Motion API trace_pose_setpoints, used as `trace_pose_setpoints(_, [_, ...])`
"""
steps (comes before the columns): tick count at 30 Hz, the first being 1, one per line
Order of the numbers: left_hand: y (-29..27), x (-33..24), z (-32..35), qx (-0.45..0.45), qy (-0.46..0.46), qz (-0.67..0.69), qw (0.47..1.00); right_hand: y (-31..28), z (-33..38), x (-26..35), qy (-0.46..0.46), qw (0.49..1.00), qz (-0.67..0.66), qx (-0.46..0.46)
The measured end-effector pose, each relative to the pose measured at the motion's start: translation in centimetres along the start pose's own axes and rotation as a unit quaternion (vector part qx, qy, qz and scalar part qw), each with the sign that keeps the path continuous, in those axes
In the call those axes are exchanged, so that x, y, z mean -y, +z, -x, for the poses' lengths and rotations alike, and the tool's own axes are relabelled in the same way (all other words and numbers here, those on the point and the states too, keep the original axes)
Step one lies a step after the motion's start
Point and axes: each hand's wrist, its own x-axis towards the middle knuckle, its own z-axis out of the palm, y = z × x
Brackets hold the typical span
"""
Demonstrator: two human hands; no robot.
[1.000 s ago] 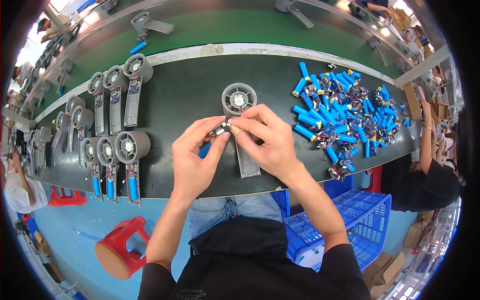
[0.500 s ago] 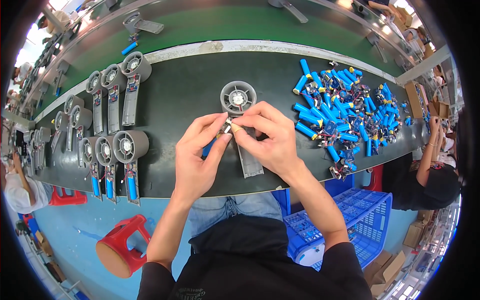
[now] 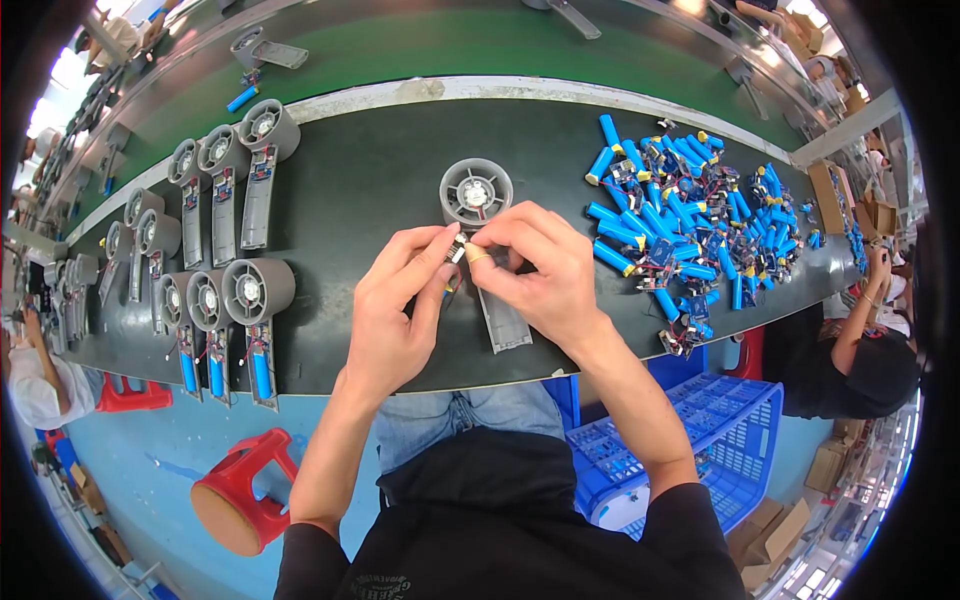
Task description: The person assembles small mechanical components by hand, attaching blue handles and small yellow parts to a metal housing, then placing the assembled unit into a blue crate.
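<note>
In front of me a grey handheld fan shell [image 3: 477, 193] lies face up, its round fan head away from me and its open handle [image 3: 503, 322] toward me. Over the handle, my left hand [image 3: 392, 305] is closed on a small circuit board [image 3: 455, 250] with white and metal parts, pinched between thumb and fingers. Thin wires hang below that thumb. My right hand [image 3: 548, 268] is closed too, its thumb and forefinger pinched against the board's upper right end; what they grip is too small to make out.
At right lies a heap of blue battery cells with boards [image 3: 690, 220]. Several grey fan shells [image 3: 258, 290] stand in rows at left. Beyond the table runs a green conveyor belt [image 3: 420, 50] carrying fan parts. Below are a blue crate [image 3: 680, 440] and red stool [image 3: 250, 490]; a co-worker [image 3: 850, 350] sits at right.
Fan parts on the green belt have moved left. The blue cell seen beneath my left hand is now hidden, and wires show there. Both hands stay close together over the handle.
</note>
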Motion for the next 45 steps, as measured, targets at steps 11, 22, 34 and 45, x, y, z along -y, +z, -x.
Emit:
trace_pose_setpoints(11, [-1.2,0.0,-0.7,0.081,0.013,0.037,0.996,-0.2,-0.2,-0.7,-0.136,0.987,0.079,0.015])
trace_pose_setpoints(22, [-0.9,0.8,-0.9,0.066,-0.078,0.118,0.988,-2.0,-1.1,1.1,-0.055,0.988,0.116,0.085])
trace_pose_setpoints(34, [3.0,0.2,-7.1,-0.058,-0.167,0.016,0.984,-7.0,-22.5,-23.0,0.300,0.914,0.266,0.068])
trace_pose_setpoints(45, [-1.0,14.9,-27.3,-0.164,-0.107,-0.152,0.969,-4.8,-19.4,-13.5,0.459,0.860,-0.203,0.091])
